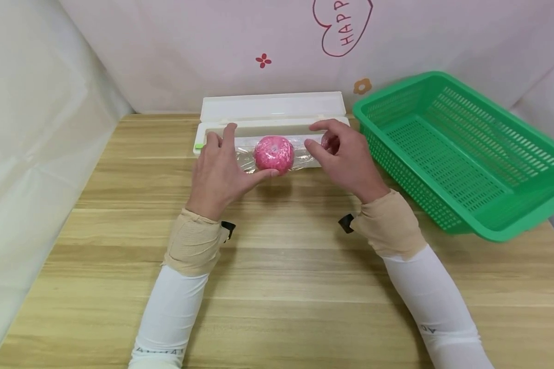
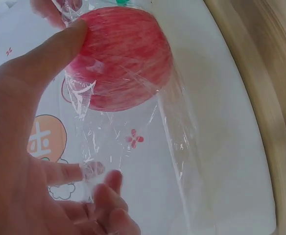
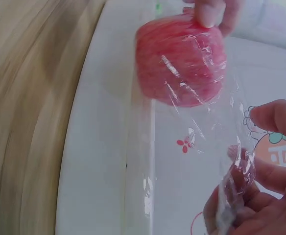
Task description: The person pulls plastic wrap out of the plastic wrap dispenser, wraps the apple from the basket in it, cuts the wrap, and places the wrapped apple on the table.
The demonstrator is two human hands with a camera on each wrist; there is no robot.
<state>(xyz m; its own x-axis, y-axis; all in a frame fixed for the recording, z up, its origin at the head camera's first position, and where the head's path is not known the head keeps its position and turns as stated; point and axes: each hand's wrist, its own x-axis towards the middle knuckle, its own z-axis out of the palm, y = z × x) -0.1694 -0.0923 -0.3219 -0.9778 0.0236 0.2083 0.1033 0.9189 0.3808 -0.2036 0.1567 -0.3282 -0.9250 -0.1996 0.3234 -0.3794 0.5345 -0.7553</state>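
Observation:
A pinkish-red apple [image 1: 274, 154], covered in clear plastic wrap [image 1: 300, 160], is between my hands at the front of a white wrap dispenser box [image 1: 272, 107] whose lid stands raised. My left hand [image 1: 219, 171] is spread, its thumb straight against the apple and its index finger extended behind the film; the other fingers bend loosely. My right hand [image 1: 346, 156] grips a bunched end of the wrap in its curled fingers, its thumb held apart. In the right wrist view, the gathered film [image 3: 233, 191] runs from those fingers up to the apple [image 3: 179, 61].
A green plastic basket [image 1: 477, 220] stands at the right, close beside the right forearm. The wooden table [image 1: 277, 287] extends toward the front. Behind the dispenser hangs a white cloth [image 1: 189, 51] with printed drawings. A small green piece [image 1: 199, 146] sits at the dispenser's left end.

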